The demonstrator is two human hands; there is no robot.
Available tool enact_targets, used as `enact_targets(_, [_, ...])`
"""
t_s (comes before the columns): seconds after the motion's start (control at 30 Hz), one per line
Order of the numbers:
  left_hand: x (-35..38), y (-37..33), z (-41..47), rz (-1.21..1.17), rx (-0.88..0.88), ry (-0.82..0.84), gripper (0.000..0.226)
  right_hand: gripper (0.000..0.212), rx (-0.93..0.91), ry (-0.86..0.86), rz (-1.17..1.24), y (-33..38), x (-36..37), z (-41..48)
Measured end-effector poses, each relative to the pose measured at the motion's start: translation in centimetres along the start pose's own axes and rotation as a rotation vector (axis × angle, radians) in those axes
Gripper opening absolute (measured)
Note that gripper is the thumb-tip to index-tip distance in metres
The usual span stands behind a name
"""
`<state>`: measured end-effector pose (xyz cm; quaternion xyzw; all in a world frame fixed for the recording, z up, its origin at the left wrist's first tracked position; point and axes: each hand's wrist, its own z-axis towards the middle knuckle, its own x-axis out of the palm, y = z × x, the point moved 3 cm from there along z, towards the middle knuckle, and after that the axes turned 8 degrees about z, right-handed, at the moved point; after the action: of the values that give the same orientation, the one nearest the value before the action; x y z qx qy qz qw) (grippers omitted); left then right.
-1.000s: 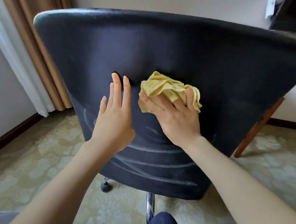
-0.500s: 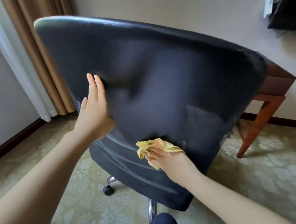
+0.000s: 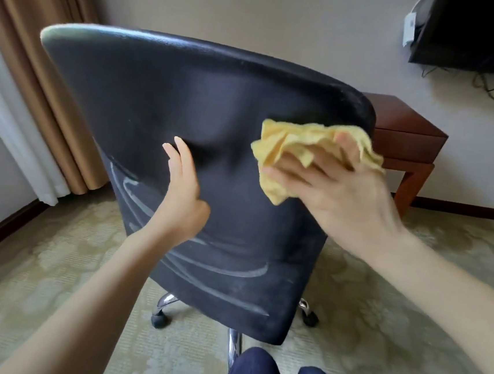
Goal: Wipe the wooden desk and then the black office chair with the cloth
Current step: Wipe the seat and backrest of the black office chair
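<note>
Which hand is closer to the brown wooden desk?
The right hand. It grips the yellow cloth at the right edge of the black office chair, toward the wooden desk. The left hand rests on the chair's middle, farther away.

There is one chair (image 3: 186,114), one cloth (image 3: 285,151), one desk (image 3: 407,136) and one screen (image 3: 477,34) on the wall. Two hands show, a left hand (image 3: 182,198) and a right hand (image 3: 338,195), and two castors (image 3: 159,320).

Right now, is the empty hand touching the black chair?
Touching. The head view shows the left hand, fingers straight, lying flat against the backrest of the black chair, with no gap visible between them.
</note>
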<state>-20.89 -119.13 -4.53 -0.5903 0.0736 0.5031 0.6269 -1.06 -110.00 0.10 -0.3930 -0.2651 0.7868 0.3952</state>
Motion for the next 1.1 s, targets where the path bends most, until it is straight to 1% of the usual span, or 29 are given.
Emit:
enact_targets(0.1, [-0.4, -0.3, 0.2, 0.0, -0.016, 0.069, 0.097, 0.05, 0.075, -0.172, -0.052, -1.1, -1.1, 3.1])
enact_targets(0.2, [-0.4, -0.1, 0.3, 0.019, -0.006, 0.065, 0.098, 0.052, 0.115, -0.188, -0.083, 0.0, -0.6, 4.5])
enact_targets(0.3, [0.1, 0.4, 0.5, 0.019, -0.001, 0.036, 0.1, 0.056, 0.12, -0.116, -0.025, 2.4, 1.3, 4.1])
enact_targets(0.47, [0.6, 0.9, 0.9, 0.026, 0.002, 0.047, 0.104, 0.055, 0.005, 0.106, 0.057, 6.9, 4.8, 1.6])
enact_targets(0.53, [0.7, 0.9, 1.0, 0.042, 0.008, 0.045, 0.104, 0.056, -0.04, 0.179, 0.055, 8.4, 6.1, 0.3])
enact_targets(0.63, [1.0, 0.7, 1.0, 0.079, 0.025, 0.045, 0.103, 0.061, -0.106, 0.24, 0.031, 9.9, 7.4, -1.4])
enact_targets(0.7, [1.2, 0.6, 0.8, 0.08, 0.027, 0.05, 0.102, 0.068, -0.155, 0.238, 0.041, 10.5, 7.9, -2.6])
enact_targets(0.73, [1.3, 0.6, 0.7, 0.081, 0.03, 0.052, 0.102, 0.068, -0.163, 0.232, 0.077, 10.6, 7.9, -3.1])
enact_targets(0.8, [1.5, 0.4, 0.5, 0.095, 0.04, 0.056, 0.102, 0.06, -0.181, 0.244, 0.176, 10.8, 8.0, -4.7])
enact_targets(0.83, [1.6, 0.3, 0.4, 0.104, 0.042, 0.058, 0.102, 0.055, -0.198, 0.29, 0.215, 10.9, 8.2, -5.9])
enact_targets(0.9, [1.6, -0.1, 0.1, 0.117, 0.044, 0.062, 0.103, 0.052, -0.225, 0.406, 0.268, 10.7, 8.5, -8.9])
enact_targets(0.93, [1.6, -0.3, 0.0, 0.124, 0.046, 0.064, 0.104, 0.049, -0.227, 0.425, 0.287, 10.2, 8.5, -10.3])
enact_targets(1.0, [1.7, -0.7, -0.2, 0.133, 0.045, 0.068, 0.103, 0.041, -0.197, 0.404, 0.312, 8.4, 8.4, -12.4])
enact_targets(1.1, [2.1, -1.3, -0.4, 0.137, 0.042, 0.051, 0.101, 0.044, -0.136, 0.38, 0.227, 4.5, 7.9, -13.3])
